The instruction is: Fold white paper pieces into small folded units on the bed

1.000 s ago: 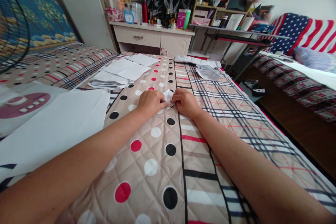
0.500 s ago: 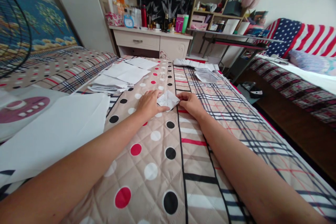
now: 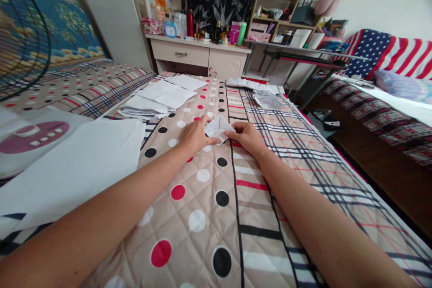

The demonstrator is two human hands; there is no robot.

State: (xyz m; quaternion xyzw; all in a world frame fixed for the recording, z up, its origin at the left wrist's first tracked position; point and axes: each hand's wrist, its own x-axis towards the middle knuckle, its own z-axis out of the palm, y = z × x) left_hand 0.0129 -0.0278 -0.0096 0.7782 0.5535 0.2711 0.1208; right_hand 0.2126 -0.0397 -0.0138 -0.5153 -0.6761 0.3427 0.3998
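Observation:
A small folded white paper (image 3: 218, 127) is held just above the quilted bedspread (image 3: 209, 216), between both my hands. My left hand (image 3: 194, 135) grips its left side, fingers curled round the edge. My right hand (image 3: 245, 136) pinches its right side with thumb and fingertips. The paper shows creases and is tilted up toward me. Both forearms stretch out over the dotted and plaid cover.
A stack of white paper sheets (image 3: 157, 98) lies at the far left of the bed, folded paper pieces (image 3: 266, 97) at the far right. A large white sheet (image 3: 72, 162) lies near left. A dresser (image 3: 199, 56) stands beyond the bed, a second bed (image 3: 388, 108) to the right, a fan grille (image 3: 20, 45) upper left.
The paper was pressed flat under both hands; it has since opened wider and been lifted and tilted up between the fingers.

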